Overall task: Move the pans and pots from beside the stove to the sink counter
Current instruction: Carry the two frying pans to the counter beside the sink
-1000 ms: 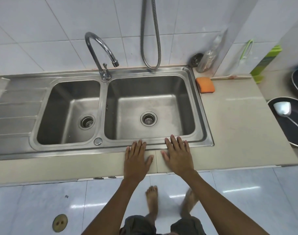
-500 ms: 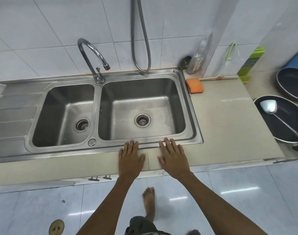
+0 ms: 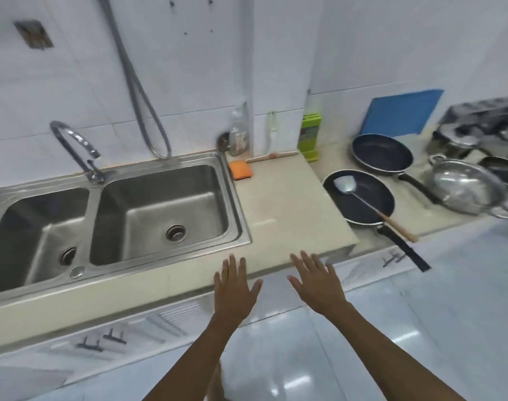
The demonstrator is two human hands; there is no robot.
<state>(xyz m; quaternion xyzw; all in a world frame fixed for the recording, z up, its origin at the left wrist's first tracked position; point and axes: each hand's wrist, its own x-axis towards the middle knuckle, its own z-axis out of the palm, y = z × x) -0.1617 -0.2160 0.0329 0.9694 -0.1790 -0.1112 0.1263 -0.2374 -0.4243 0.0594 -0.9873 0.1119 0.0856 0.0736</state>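
Two black frying pans lie on the lower counter right of the sink counter (image 3: 287, 204). The nearer pan (image 3: 354, 206) holds a metal spatula (image 3: 371, 206) with a wooden handle. The farther pan (image 3: 381, 153) sits behind it. A steel wok (image 3: 463, 186) and a lidded steel pot (image 3: 456, 141) stand further right, by the stove (image 3: 495, 120). My left hand (image 3: 234, 287) and my right hand (image 3: 316, 282) hover open, palms down, at the sink counter's front edge, holding nothing.
A double steel sink (image 3: 125, 215) with a curved tap (image 3: 76, 149) fills the left. An orange sponge (image 3: 240, 169), a soap bottle (image 3: 237, 137) and a green box (image 3: 310, 140) stand at the back. A blue board (image 3: 403, 112) leans on the wall. A small dark pan (image 3: 504, 169) sits far right.
The view has swung right, so the pans, wok and stove are now in sight. Both hands have lifted off the counter edge and shifted right, fingers still spread.
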